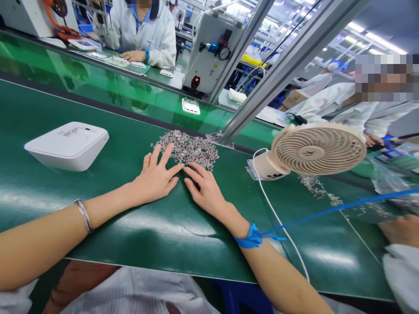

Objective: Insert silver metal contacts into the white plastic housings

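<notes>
A pile of small silvery metal parts (pixel 193 150) lies on the green tabletop (pixel 131 235). My left hand (pixel 157 176) rests at the pile's near left edge, fingers spread, with two fingertips over the parts and nothing visibly held. Close beside it, my right hand (pixel 204 187) is at the near edge of the pile, its fingers slightly bent and apart; nothing shows in its grasp. The index fingertips of both hands almost meet. A blue strap (pixel 251 237) is tied round my right wrist, and a silvery bracelet (pixel 84 216) is on my left wrist.
On the left sits a white device housing (pixel 70 144). A beige fan (pixel 316 150) with a white cable (pixel 278 218) stands to the right. More small parts (pixel 310 185) lie beyond it, near another person's hand (pixel 401 229). A metal post (pixel 275 74) slants behind the pile.
</notes>
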Available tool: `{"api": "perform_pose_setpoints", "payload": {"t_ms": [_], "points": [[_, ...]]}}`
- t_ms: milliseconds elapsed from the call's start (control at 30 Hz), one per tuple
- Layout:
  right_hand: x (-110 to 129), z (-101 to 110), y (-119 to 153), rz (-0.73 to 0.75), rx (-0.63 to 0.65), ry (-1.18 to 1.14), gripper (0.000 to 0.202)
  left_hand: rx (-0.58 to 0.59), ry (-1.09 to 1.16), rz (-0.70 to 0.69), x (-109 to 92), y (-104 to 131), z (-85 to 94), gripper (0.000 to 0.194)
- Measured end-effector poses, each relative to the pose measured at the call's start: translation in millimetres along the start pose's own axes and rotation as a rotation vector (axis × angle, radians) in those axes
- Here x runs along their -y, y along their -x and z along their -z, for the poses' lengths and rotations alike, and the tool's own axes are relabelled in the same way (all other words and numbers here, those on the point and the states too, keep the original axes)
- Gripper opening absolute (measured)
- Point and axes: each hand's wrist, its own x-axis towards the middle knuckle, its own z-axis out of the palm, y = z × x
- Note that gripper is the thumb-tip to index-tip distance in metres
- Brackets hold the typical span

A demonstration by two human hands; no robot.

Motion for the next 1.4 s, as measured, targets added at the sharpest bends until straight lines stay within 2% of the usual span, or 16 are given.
{"api": "perform_pose_setpoints", "payload": {"t_ms": [100, 367, 567, 700, 867, 1167, 1300, 1400], "points": [[0.4, -2.5, -4.2, 0.019, 0.025, 0.073, 0.031, 0.026, 0.020, 0.009, -2.4, -5.0, -2.7, 0.042], [-1.3, -1.7, -1.4, 0.051, -0.063, 0.079, 0.028, 0.048, 0.057, 0.025, -0.1, -5.1, -4.0, 0.045], [-1.6, -8.2, -6.5, 0.056, -0.026, 0.206, 0.035, 0.065, 0.063, -0.001, -1.5, -6.9, -6.4, 0.045], [-0.3, -8.1, -7.2, 0.071, -0.043, 0.179, 0.029, 0.077, 0.061, 0.006, -1.6, -6.8, -5.1, 0.046], [0.6, -4.2, -1.1, 0.090, -0.124, 0.146, 0.017, 0.095, 0.085, 0.020, -1.3, -3.8, -1.2, 0.046], [1.2, 0.7, 6.0, 0.052, -0.149, 0.059, 0.012, 0.085, 0.137, 0.160, 2.7, 1.0, 0.4, 0.057], [0.6, 0.2, 7.3, 0.066, -0.119, 0.024, 0.020, 0.080, 0.173, 0.241, 6.0, -0.6, 0.6, 0.065], [0.0, 0.2, 7.8, 0.072, -0.104, -0.007, 0.021, 0.095, 0.219, 0.246, 8.9, -2.4, -0.1, 0.066]]}}
